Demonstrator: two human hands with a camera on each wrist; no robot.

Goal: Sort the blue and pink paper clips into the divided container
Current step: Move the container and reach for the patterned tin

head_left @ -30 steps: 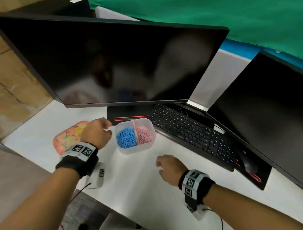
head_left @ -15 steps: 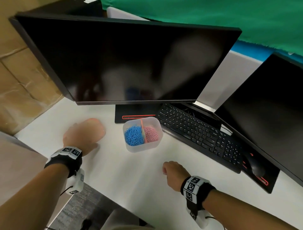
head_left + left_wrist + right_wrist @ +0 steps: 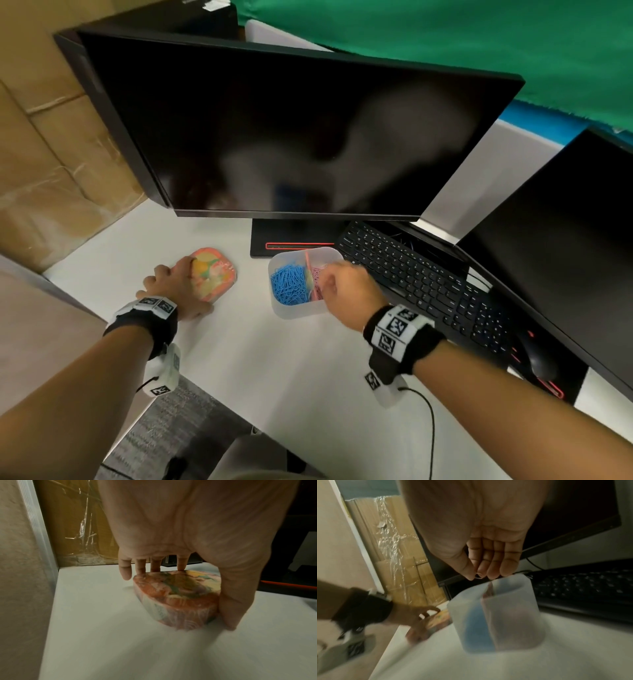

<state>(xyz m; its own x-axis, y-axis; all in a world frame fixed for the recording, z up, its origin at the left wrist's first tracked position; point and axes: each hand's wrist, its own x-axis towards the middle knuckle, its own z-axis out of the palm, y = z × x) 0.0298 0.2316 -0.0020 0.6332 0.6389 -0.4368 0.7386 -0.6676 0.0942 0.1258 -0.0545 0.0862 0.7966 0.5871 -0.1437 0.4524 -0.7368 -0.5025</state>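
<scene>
The divided container (image 3: pixel 301 308), a translucent tub, sits on the white bench (image 3: pixel 281 370) just in front of the big monitor's stand (image 3: pixel 291 240), its right side close to the keyboard (image 3: pixel 421 284). A pink divider splits it: blue paper clips (image 3: pixel 288 284) fill the left compartment, pink paper clips (image 3: pixel 317 274) the right one. Over that pink side hovers the right hand (image 3: pixel 346 287), fingers together and bent downward, thumb tip meeting the fingertips (image 3: pixel 481 573) in a pinch right above the rim; whether a clip sits in that pinch I cannot tell, the wrist view is too blurred. To the left of the container, apart from it, lies a colourful patterned lid (image 3: pixel 214 279), orange-edged with yellow and green patches. The left hand (image 3: pixel 178 287) grasps it, thumb against its near edge, fingertips (image 3: pixel 181 566) hooked over the far edge, the lid flat on the bench. Behind the container the large monitor (image 3: pixel 291 137) is dark, a second dark monitor (image 3: pixel 561 257) stands to its right, and wrapped cardboard boxes (image 3: pixel 51 154) rise at the far left.
</scene>
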